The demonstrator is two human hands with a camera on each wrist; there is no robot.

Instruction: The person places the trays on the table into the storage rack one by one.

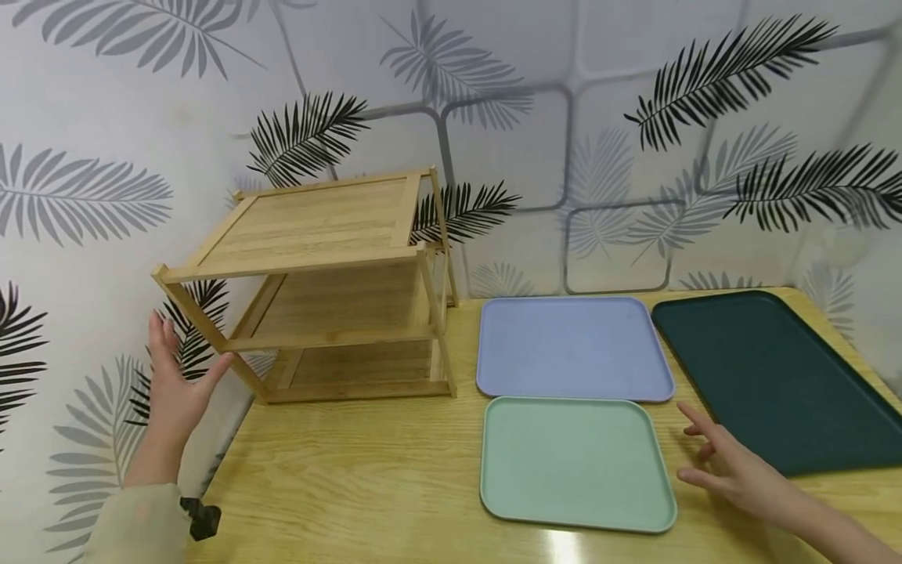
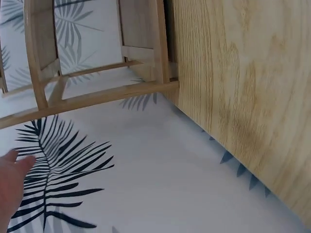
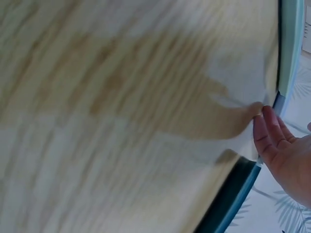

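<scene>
My left hand (image 1: 174, 395) is raised at the left side of a three-tier wooden shelf (image 1: 317, 223), thumb and fingers spread apart and holding nothing. Only part of this hand (image 2: 10, 182) shows at the edge of the left wrist view. On the right, my other hand (image 1: 736, 470) hovers over the strip of table between a light green tray (image 1: 574, 462) and a dark green tray (image 1: 775, 376). Its fingers are loosely bent with nothing in them. Behind the light green tray lies a lavender-blue tray (image 1: 572, 345). All three trays lie flat.
The wood-grain table (image 1: 338, 478) carries the shelf and trays. A wall (image 1: 507, 157) with leaf-patterned covering runs behind and along the left side. The shelf's left posts stand close to that wall. A small black object (image 1: 201, 518) is at my left sleeve.
</scene>
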